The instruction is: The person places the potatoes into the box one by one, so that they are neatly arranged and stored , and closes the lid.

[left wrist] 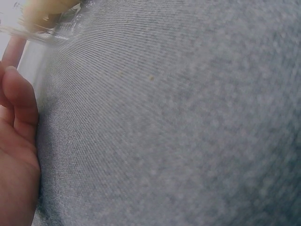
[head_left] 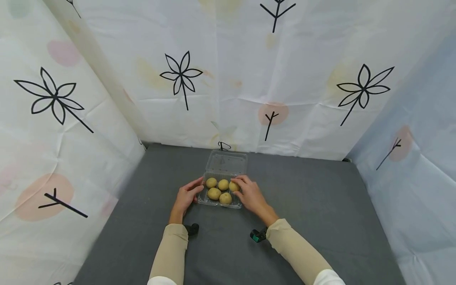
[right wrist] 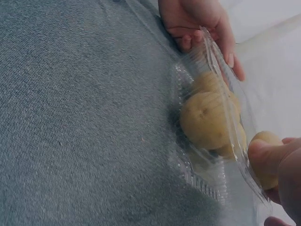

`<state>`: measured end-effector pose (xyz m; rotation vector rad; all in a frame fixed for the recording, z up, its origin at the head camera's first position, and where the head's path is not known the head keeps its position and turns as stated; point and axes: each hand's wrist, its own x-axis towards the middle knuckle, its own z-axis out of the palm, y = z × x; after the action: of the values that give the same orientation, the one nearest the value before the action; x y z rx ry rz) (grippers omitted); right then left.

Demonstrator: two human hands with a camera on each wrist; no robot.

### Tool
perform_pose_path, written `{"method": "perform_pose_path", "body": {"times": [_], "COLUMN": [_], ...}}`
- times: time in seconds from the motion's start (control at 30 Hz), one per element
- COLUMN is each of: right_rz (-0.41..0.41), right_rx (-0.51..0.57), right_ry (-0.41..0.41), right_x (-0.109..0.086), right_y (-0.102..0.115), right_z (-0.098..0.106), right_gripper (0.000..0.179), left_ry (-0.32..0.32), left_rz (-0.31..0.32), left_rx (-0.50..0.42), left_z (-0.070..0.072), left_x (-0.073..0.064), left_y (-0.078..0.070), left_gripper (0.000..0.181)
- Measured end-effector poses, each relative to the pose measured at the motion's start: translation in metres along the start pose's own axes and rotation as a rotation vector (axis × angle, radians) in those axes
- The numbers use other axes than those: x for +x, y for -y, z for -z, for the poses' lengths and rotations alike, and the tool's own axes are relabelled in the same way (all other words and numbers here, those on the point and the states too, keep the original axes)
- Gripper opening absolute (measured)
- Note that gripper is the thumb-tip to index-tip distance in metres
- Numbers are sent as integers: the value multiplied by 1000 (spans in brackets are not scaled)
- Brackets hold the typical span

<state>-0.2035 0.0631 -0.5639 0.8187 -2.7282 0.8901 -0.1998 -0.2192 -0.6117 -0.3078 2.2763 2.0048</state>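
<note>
A clear plastic clamshell container (head_left: pixel 220 204) sits on the grey cloth with its lid (head_left: pixel 226 163) folded back. Several round, yellowish potatoes lie inside, one of them the front potato (head_left: pixel 225 198). At the container's left side, my left hand (head_left: pixel 185 196) holds the edge, thumb by the rim and other fingers bent beside the wall. My right hand (head_left: pixel 251 194) pinches a potato (right wrist: pixel 265 160) between thumb and fingers at the right side; the right wrist view has it at the rim. Only part of my left hand (left wrist: pixel 19 141) shows in the left wrist view.
Grey cloth (head_left: pixel 306 198) covers the table around the container. White patterned curtains (head_left: pixel 235 79) enclose the back and both sides. A small black loop (head_left: pixel 224 146) is at the back edge behind the lid. Dark bands sit at both wrists.
</note>
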Motion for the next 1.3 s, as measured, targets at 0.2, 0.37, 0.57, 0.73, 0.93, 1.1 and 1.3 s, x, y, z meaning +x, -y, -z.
{"method": "perform_pose_path", "body": {"times": [0.2, 0.37, 0.57, 0.73, 0.93, 1.1, 1.3], "right_rz": [16, 8, -9, -26, -40, -55, -38], "right_rx": [-79, -52, -33, -2, 48, 81, 104], "right_ry": [-9, -2, -17, -26, -14, 10, -4], "right_x": [0, 0, 0, -2, -3, -4, -4], "right_y": [2, 1, -1, -1, -2, -2, -2], "right_z": [-3, -3, -5, -4, -2, -2, -2], "right_gripper": [45, 46, 47, 47, 45, 46, 45], "left_ry": [3, 2, 0, -3, -2, 3, 6], "left_rz": [0, 4, 1, -5, -15, -10, 14], "left_rx": [0, -1, -13, -21, -16, -19, -26], "left_z": [-1, -1, -2, -3, -2, -2, 0], "left_x": [-1, -1, -1, 0, 0, 1, 0], "left_y": [-2, -3, -5, -5, -6, -3, -3], "left_gripper": [43, 43, 42, 42, 44, 43, 44]}}
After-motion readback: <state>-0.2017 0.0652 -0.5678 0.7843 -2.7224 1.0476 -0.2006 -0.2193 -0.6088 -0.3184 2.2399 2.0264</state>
